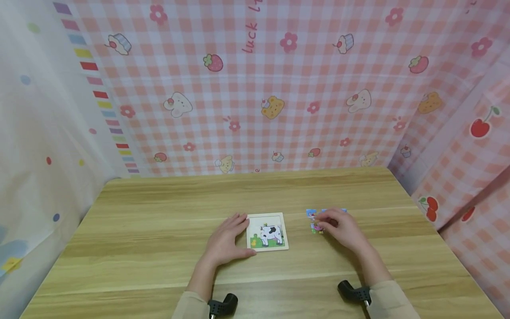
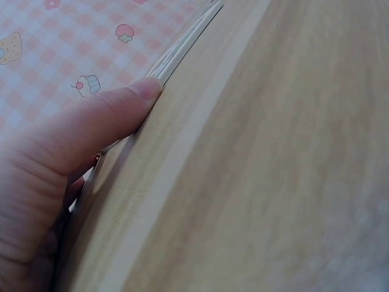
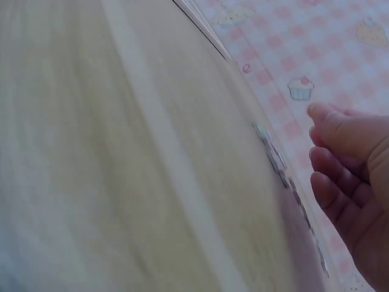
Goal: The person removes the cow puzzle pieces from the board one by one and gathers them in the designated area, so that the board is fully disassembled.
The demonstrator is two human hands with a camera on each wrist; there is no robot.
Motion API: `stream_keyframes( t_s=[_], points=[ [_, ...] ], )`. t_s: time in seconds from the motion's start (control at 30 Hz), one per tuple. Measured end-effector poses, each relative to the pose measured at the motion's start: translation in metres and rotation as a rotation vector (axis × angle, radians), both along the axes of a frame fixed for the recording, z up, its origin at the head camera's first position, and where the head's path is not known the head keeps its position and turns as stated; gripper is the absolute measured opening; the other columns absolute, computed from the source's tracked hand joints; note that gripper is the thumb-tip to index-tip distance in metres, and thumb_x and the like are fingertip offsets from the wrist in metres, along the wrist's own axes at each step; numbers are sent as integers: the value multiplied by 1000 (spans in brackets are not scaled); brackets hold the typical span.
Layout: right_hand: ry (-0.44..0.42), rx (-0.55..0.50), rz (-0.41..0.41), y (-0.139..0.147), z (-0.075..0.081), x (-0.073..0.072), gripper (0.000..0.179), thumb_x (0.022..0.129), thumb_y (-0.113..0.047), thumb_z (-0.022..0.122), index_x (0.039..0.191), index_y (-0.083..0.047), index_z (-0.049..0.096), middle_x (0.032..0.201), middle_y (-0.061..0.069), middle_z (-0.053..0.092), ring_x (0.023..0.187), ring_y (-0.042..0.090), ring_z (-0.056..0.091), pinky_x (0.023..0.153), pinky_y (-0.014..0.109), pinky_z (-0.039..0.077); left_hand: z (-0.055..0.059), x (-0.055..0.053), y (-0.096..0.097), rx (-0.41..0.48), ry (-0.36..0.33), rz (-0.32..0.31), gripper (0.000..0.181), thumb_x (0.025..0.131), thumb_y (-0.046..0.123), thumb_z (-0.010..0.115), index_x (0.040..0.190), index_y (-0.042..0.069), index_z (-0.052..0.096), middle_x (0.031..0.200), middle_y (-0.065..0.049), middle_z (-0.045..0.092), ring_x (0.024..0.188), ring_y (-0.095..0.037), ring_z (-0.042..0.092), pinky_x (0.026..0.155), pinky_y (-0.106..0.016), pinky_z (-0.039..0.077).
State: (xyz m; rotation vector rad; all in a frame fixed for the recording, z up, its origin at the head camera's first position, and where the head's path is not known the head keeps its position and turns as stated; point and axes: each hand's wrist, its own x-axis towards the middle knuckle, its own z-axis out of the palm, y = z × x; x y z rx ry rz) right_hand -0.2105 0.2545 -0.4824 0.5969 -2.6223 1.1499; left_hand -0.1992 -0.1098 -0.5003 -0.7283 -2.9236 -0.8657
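Note:
A square wooden jigsaw tray (image 1: 285,239) lies on the table in the head view, with cow-picture pieces filling its lower part and a bare strip above. My left hand (image 1: 227,239) holds its left side, fingers at the upper left and thumb at the lower left corner. In the left wrist view, the thumb (image 2: 115,115) presses against the tray's edge (image 2: 182,55). My right hand (image 1: 340,228) hovers over loose jigsaw pieces (image 1: 311,213) right of the tray, thumb and index finger near each other. The right wrist view shows its fingers (image 3: 328,188) bent with nothing between them.
The wood-grain table (image 1: 159,230) runs back to a pink checked cloth (image 1: 239,133). Loose pieces (image 3: 270,149) lie flat in the right wrist view, partly hidden under my right hand in the head view. Black wrist mounts (image 1: 225,305) show beneath both sleeves.

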Motion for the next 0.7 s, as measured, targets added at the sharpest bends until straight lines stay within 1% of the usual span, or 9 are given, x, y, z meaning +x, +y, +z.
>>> stream_keyframes(
  t_s=[0.13,0.3,0.4,0.5,0.7],
  points=[
    [-13,1,29,-9,4,1,17,85,-3,76,101,-5,75,97,2,68,85,15,58,71,24,52,0,0,0,2,-2,-1,91,73,57,80,144,8,52,156,-3,38,147,-24,24,120,-42,20],
    [-20,-15,106,-23,4,-1,15,86,-2,75,100,-4,74,89,-4,65,78,10,56,66,24,51,2,1,0,2,-1,-3,91,73,56,80,144,7,52,156,-4,38,147,-25,25,120,-43,20],
    [-30,-17,147,-31,3,-2,15,86,-4,75,101,-4,74,87,-6,65,77,8,56,66,25,51,2,1,0,-2,1,-4,91,73,57,80,144,7,52,156,-4,38,147,-25,25,120,-43,20],
    [-51,-3,182,-38,3,-4,16,86,-7,75,102,-6,74,90,-5,67,81,8,57,70,26,51,2,1,0,-1,3,-5,91,73,56,80,144,7,52,156,-5,39,147,-26,26,119,-44,21],
    [-90,20,273,-53,4,-6,18,88,-13,75,105,-7,73,101,1,70,92,11,60,82,30,53,2,1,1,5,4,-3,91,72,56,81,144,7,52,156,-5,39,147,-26,26,119,-44,21]
  ],
)
